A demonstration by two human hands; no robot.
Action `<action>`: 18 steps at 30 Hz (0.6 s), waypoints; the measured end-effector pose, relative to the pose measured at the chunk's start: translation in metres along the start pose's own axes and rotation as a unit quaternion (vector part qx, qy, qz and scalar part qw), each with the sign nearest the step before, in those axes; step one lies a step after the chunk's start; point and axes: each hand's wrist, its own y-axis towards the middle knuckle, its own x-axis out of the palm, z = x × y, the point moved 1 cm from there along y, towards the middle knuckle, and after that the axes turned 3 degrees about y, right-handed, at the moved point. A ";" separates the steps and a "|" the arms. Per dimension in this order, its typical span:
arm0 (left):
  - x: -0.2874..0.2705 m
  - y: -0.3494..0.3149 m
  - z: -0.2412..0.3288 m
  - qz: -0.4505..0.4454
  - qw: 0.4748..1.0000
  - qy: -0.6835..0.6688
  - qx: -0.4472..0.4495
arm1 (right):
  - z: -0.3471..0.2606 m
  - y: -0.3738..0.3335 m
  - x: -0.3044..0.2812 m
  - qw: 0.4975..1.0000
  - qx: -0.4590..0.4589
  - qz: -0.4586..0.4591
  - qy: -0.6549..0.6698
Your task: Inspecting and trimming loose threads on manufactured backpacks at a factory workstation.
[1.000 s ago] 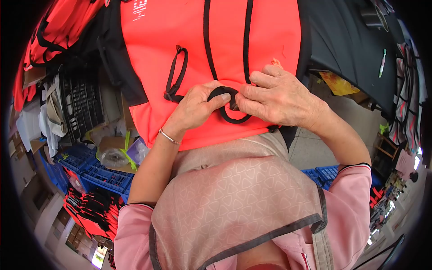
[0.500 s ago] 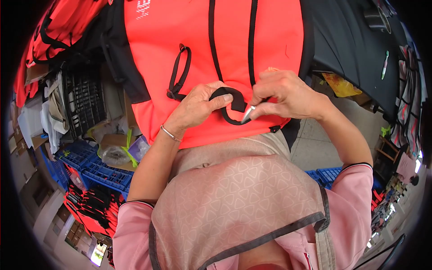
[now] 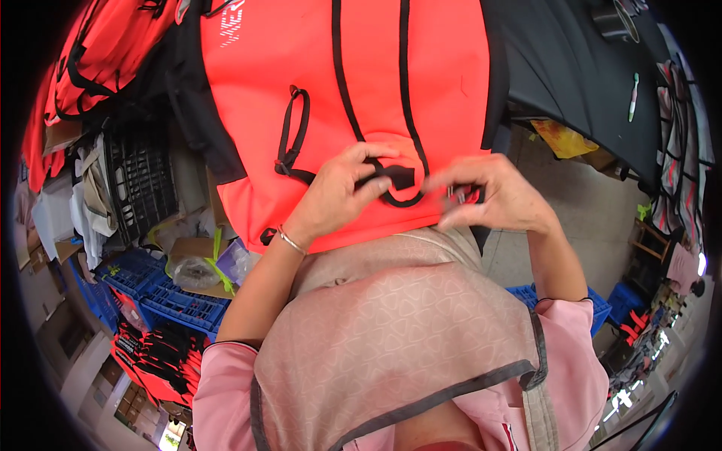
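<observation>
A bright coral-red garment (image 3: 444, 90) with black side panels is spread out in front of me, its near edge against my lap. My left hand (image 3: 335, 192) is closed on a black strap (image 3: 401, 179), which curls in a loop near that edge. To the right of the strap, my right hand (image 3: 504, 192) is smeared by motion. Its fingers are curled round a small dark tool with a glint of metal, seemingly snips; the blade is blurred. A black cord loop (image 3: 295, 128) lies on the cloth beyond my left hand.
A black-covered table (image 3: 579, 83) stands at the right with a toothbrush-like object (image 3: 633, 98) and a metal cup (image 3: 613, 22). At the left are blue crates (image 3: 184, 304), an open carton (image 3: 197, 252), a black crate (image 3: 143, 165) and stacked red-black pieces (image 3: 162, 346).
My right hand has moved down and a little right, away from the strap, taking the pointed silver blade off it. My left hand has shifted slightly down with the strap still in it.
</observation>
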 end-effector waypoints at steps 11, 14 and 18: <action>0.016 -0.024 0.014 -0.010 0.923 0.364 0.123 | 0.025 -0.011 0.028 0.883 -0.070 0.216 -0.412; 0.018 -0.037 0.019 0.007 0.910 0.404 0.098 | 0.020 -0.020 0.011 0.916 -0.018 0.225 -0.331; 0.034 -0.050 0.024 -0.027 0.932 0.350 0.093 | 0.009 -0.007 -0.010 0.925 -0.012 0.357 -0.130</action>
